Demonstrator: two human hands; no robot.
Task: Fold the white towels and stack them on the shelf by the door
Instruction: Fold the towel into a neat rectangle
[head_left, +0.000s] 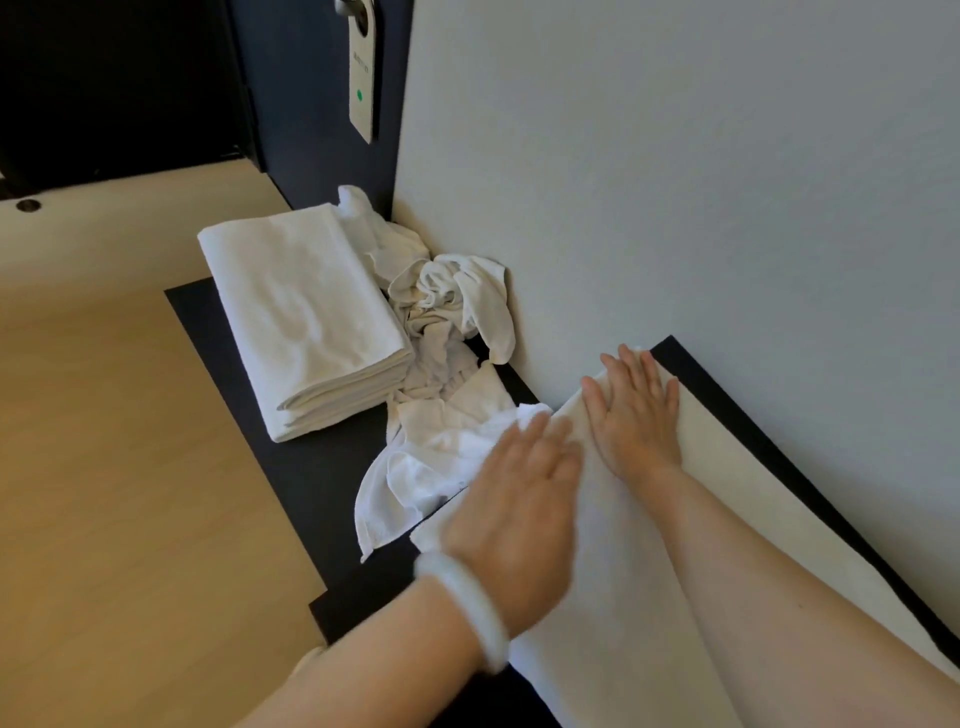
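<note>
A white towel (613, 597) lies spread flat along the black shelf (311, 483) beside the wall. My right hand (636, 410) presses flat on its far end, fingers straight. My left hand (519, 499), blurred and with a white bangle on the wrist, lies flat on the towel's left edge. A neat stack of folded white towels (306, 317) sits further along the shelf. Between the stack and my hands is a heap of crumpled white towels (441, 332), one of which (410, 483) hangs over the shelf's front edge.
The pale wall (675, 182) runs along the shelf's right side. A dark door (311, 104) with a white hanger tag (362, 73) stands at the far end. Light wooden floor (104, 467) lies to the left of the shelf.
</note>
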